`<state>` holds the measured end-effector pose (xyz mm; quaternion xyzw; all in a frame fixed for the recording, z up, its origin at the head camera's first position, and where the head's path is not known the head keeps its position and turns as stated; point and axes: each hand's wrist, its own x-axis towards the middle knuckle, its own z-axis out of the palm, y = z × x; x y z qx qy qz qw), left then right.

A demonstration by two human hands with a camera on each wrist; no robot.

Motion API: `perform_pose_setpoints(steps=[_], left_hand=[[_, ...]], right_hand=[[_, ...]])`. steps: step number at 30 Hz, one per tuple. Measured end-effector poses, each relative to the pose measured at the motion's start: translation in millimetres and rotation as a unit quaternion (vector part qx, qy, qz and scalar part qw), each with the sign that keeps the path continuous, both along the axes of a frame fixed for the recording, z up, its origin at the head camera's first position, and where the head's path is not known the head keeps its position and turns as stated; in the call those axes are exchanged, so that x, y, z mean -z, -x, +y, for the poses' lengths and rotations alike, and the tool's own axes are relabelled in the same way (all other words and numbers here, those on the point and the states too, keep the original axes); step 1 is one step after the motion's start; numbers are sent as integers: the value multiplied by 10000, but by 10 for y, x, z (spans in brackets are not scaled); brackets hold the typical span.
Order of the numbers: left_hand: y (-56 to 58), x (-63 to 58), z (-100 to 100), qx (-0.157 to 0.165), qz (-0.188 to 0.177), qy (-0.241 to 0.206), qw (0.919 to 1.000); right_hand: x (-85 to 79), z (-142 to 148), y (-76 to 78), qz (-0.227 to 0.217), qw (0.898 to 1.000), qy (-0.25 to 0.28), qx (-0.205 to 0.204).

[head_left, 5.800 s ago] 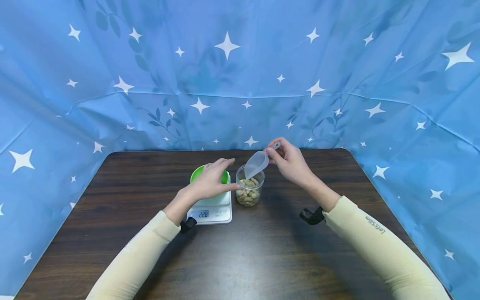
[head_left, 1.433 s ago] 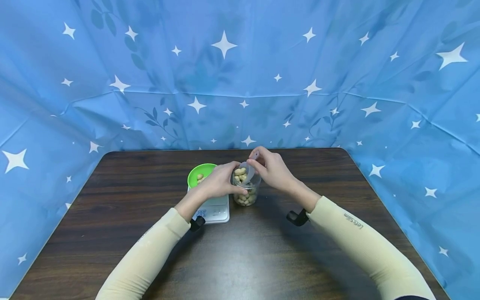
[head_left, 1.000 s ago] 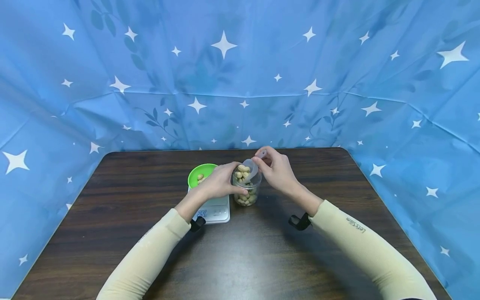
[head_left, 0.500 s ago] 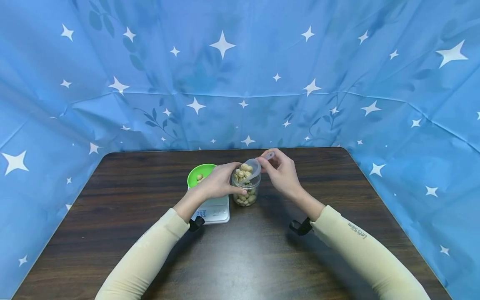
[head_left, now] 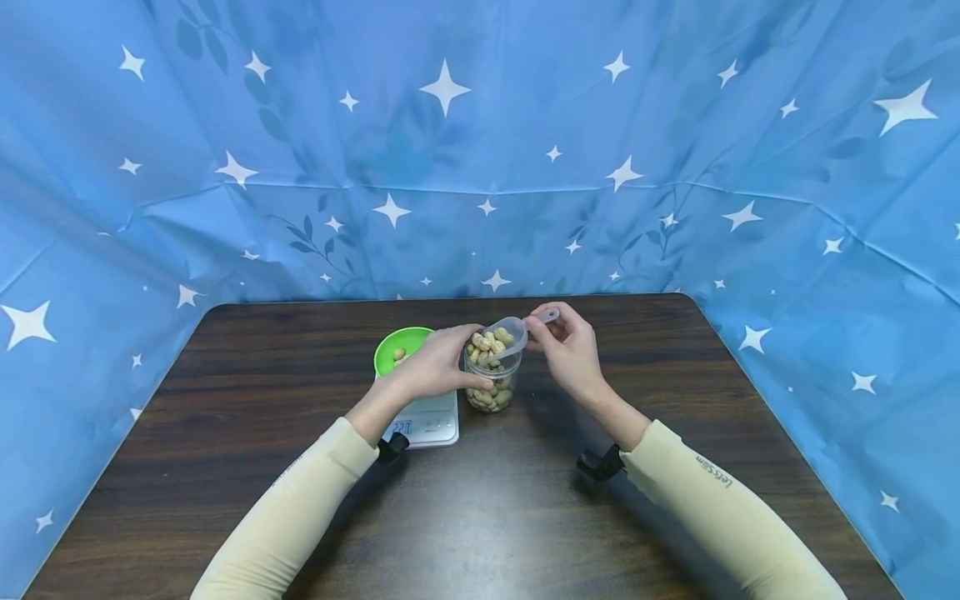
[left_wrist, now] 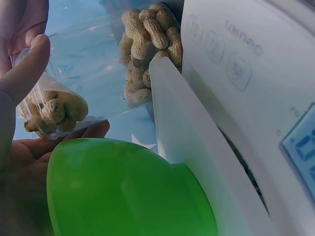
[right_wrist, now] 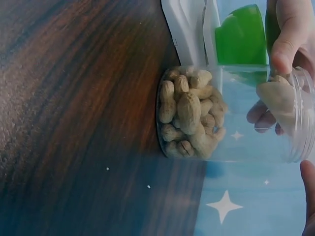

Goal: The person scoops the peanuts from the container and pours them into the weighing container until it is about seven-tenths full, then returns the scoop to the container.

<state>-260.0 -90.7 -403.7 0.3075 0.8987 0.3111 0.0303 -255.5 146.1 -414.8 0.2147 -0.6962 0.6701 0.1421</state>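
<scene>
A clear plastic jar (head_left: 507, 385) of unshelled peanuts (right_wrist: 189, 113) stands on the table. My left hand (head_left: 441, 363) grips its upper part, thumb on the near side and fingers on the far side. Between thumb and fingertips my right hand (head_left: 572, 354) pinches the handle of a translucent scoop (head_left: 517, 332). The scoop lies tilted in the jar's mouth, loaded with several peanuts (left_wrist: 56, 108). Below it, more peanuts fill the lower part of the jar. Left of the jar, a green bowl (head_left: 405, 340) with a few peanuts sits on a white kitchen scale (head_left: 438, 423), partly hidden by my left hand.
The scale's lit display (head_left: 402, 427) faces the near side, close to the left wrist's black camera strap (head_left: 392, 447). Two tiny white specks (right_wrist: 148, 187) lie on the dark wooden table (head_left: 480, 517). A blue star-patterned curtain (head_left: 480, 167) rises behind the table's far edge.
The scoop, bare earlier, now carries peanuts. Over the last second my right hand has shifted right and levelled the scoop. My left hand has closed round the jar since the oldest frame.
</scene>
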Motion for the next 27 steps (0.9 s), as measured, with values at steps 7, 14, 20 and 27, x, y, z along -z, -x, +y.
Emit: perform_pose_setpoints(steps=[7, 14, 20, 27], left_hand=[[-8, -12, -1, -8, -7, 25, 10000], [-8, -11, 3, 2, 127, 81, 9999], [-3, -18, 8, 3, 96, 144, 9999], [-8, -16, 5, -11, 46, 204, 9998]], right_hand=[[31, -7, -49, 61, 9996, 251, -69], [30, 20, -65, -141, 9983, 573, 0], [45, 29, -66, -234, 9972, 698, 137], [60, 40, -77, -235, 9950, 924, 287]])
